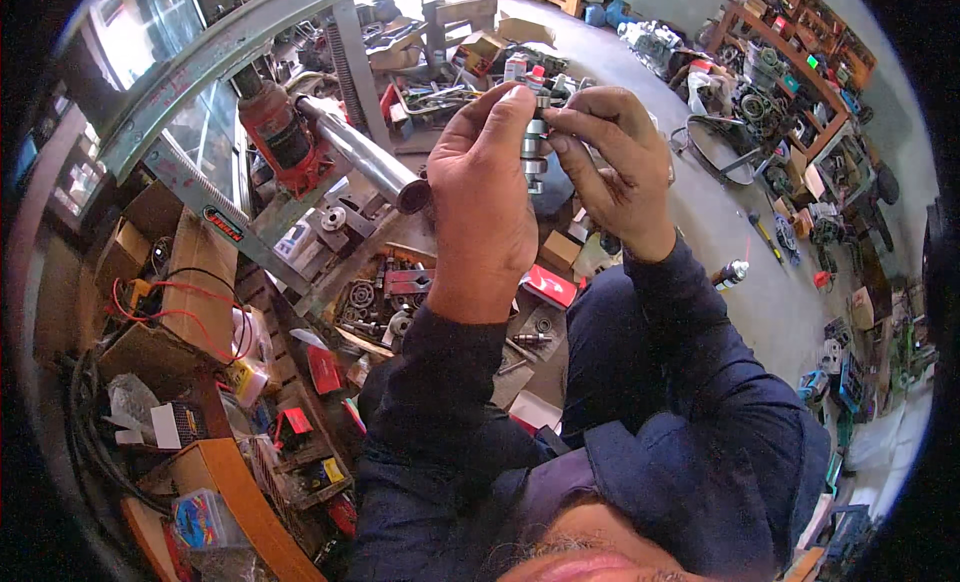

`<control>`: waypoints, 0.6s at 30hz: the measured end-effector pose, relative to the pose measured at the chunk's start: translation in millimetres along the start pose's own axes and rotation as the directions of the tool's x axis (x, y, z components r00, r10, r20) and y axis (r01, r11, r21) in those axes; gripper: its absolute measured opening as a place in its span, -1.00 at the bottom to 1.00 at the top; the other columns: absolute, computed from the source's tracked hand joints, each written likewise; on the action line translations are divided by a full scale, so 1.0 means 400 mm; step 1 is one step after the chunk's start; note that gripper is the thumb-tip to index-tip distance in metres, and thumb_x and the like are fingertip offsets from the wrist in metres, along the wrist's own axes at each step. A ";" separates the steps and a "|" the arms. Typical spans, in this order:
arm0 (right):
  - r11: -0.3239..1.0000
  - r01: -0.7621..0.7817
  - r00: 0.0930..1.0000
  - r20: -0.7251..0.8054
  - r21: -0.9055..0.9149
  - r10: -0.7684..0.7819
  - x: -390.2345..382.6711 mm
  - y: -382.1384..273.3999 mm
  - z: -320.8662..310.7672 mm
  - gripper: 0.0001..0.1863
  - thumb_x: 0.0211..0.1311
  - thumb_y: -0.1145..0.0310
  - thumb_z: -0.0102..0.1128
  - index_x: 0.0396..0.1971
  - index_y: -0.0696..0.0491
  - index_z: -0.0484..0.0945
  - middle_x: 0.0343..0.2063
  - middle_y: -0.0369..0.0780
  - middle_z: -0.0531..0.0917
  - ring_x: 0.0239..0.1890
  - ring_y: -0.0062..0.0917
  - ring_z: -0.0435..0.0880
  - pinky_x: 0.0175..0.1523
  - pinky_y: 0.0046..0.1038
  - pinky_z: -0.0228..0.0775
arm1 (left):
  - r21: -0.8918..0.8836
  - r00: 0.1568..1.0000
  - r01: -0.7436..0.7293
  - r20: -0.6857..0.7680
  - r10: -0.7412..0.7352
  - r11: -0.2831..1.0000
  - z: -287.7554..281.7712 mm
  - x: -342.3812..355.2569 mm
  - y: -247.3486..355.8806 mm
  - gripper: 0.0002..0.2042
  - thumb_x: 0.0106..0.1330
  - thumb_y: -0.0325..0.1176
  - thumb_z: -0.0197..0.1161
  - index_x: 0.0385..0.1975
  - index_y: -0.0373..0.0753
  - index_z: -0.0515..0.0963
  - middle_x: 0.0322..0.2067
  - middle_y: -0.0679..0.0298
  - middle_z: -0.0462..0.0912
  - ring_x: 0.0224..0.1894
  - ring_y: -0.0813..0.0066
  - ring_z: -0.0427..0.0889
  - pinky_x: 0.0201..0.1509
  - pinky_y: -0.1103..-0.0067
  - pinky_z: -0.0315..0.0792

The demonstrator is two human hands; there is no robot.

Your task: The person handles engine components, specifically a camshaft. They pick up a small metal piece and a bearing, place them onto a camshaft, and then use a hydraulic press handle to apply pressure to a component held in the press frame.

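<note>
Raised in front of me, a short shiny metal camshaft [535, 147] with several ring-like lobes stands nearly upright. My left hand [482, 177] is closed round its left side, the thumb pointing up along its top end. From the other side, my right hand [622, 172] has bent fingers, with the index fingertip and thumb meeting the shaft's upper part. Whether a smaller piece sits between those right fingertips I cannot make out. Behind the shaft's upper end, a spray can with a red cap [537, 75] shows.
A press frame [230, 67] with a red hydraulic jack [280, 137] and a thick steel tube [365, 162] stands at left. Below lie metal parts and a red box [549, 286]. Cardboard boxes [195, 282] crowd the left; a shelf of engine parts [790, 72] lines the right.
</note>
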State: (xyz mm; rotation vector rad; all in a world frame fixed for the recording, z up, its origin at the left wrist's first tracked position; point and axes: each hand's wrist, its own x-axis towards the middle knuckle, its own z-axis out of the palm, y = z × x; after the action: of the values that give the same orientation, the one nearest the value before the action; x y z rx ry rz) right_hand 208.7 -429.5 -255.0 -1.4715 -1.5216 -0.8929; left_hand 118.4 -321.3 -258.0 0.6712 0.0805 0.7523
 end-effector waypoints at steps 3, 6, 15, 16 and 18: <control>1.000 -0.010 1.000 0.026 -0.013 0.010 -0.008 0.011 -0.002 -0.71 0.09 0.50 0.37 -0.13 0.07 0.67 -0.18 -0.15 0.61 -0.19 -0.32 0.64 -0.11 -0.39 0.52 | -0.039 1.000 0.017 0.003 -0.017 0.999 0.002 -0.003 0.000 -0.81 0.28 -0.44 0.33 -0.16 -0.36 0.59 -0.24 0.27 0.65 -0.20 0.59 0.60 -0.08 0.69 0.43; 1.000 -0.014 0.999 0.031 -0.012 0.014 -0.003 0.002 0.001 -0.70 0.10 0.49 0.37 -0.11 0.06 0.66 -0.18 -0.14 0.61 -0.17 -0.30 0.65 -0.11 -0.39 0.52 | -0.036 1.000 0.003 0.005 -0.003 0.999 0.000 -0.003 0.006 -0.81 0.29 -0.44 0.34 -0.17 -0.36 0.60 -0.25 0.27 0.65 -0.21 0.60 0.60 -0.09 0.70 0.42; 0.999 -0.009 0.999 0.032 -0.033 0.011 -0.003 0.013 -0.007 -0.70 0.10 0.47 0.36 -0.11 0.05 0.67 -0.16 -0.15 0.61 -0.16 -0.29 0.66 -0.10 -0.39 0.53 | 0.032 0.998 -0.018 -0.057 0.020 0.999 0.015 -0.005 0.003 -0.83 0.40 -0.29 0.22 -0.22 -0.26 0.59 -0.38 0.30 0.66 -0.47 0.57 0.61 -0.43 0.63 0.51; 0.999 -0.011 0.999 0.034 -0.033 0.012 -0.004 0.014 -0.006 -0.70 0.10 0.47 0.36 -0.11 0.05 0.67 -0.16 -0.15 0.61 -0.16 -0.29 0.66 -0.10 -0.39 0.53 | 0.007 0.998 -0.007 -0.056 0.007 1.000 0.014 -0.005 0.003 -0.82 0.42 -0.28 0.21 -0.21 -0.26 0.59 -0.38 0.30 0.66 -0.47 0.58 0.60 -0.43 0.63 0.51; 0.999 -0.008 0.999 0.035 -0.037 0.009 -0.003 0.016 -0.007 -0.71 0.11 0.47 0.36 -0.12 0.05 0.67 -0.16 -0.15 0.62 -0.16 -0.29 0.67 -0.11 -0.39 0.54 | 0.021 0.998 -0.019 -0.051 0.020 1.000 0.011 -0.004 -0.001 -0.81 0.42 -0.27 0.21 -0.21 -0.26 0.59 -0.38 0.30 0.66 -0.46 0.58 0.60 -0.43 0.63 0.51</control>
State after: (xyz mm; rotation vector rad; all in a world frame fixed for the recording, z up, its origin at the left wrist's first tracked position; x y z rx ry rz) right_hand 215.1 -432.0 -255.4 -1.5264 -1.5306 -0.8981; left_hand 118.8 -325.2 -255.1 0.6733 0.1288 0.7887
